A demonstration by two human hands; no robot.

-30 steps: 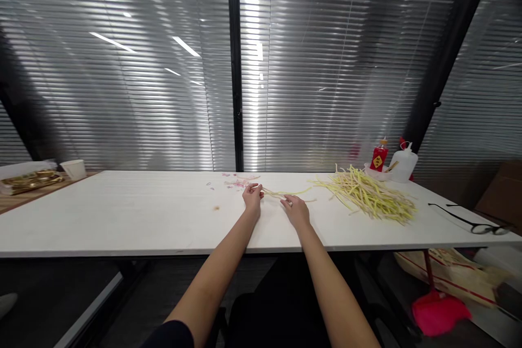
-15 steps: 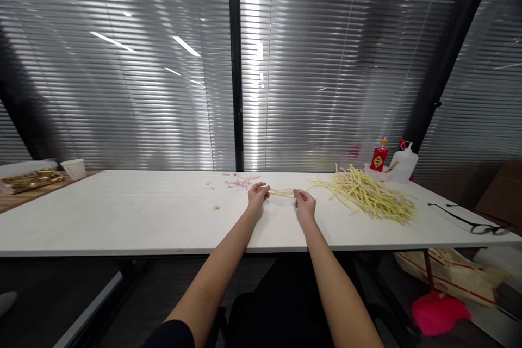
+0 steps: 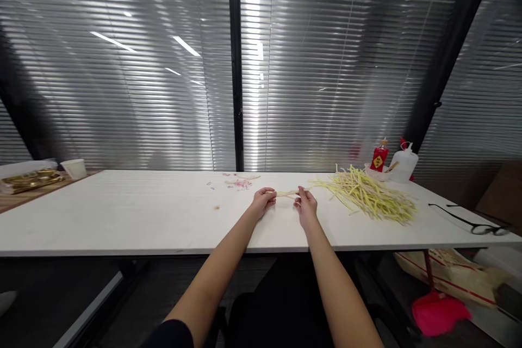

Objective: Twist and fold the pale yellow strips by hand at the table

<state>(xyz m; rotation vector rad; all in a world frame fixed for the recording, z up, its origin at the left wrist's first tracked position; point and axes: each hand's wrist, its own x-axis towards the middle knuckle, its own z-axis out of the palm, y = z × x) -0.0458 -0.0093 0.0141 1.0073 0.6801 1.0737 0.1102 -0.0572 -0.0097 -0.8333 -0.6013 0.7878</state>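
Over the middle of the white table, my left hand pinches one end of a few thin pale-yellow stems. My right hand has its fingertips closed around the same stems farther right. A short stretch of them shows between the two hands, roughly level and just above the tabletop. To the right of my right hand lies a loose heap of long yellow-green stems. Beyond my left hand are scattered small pink loops that look like rubber bands, with a pale strip among them.
At the back right stand a red bottle, a white squeeze bottle and a small pinkish bowl. Eyeglasses rest by the right edge. A paper cup and a gold packet sit at far left. Blinds rise behind.
My left hand has shifted slightly right, closer to my right hand. The right fingers have changed their grip on the stems, and the stretch between the hands is shorter.
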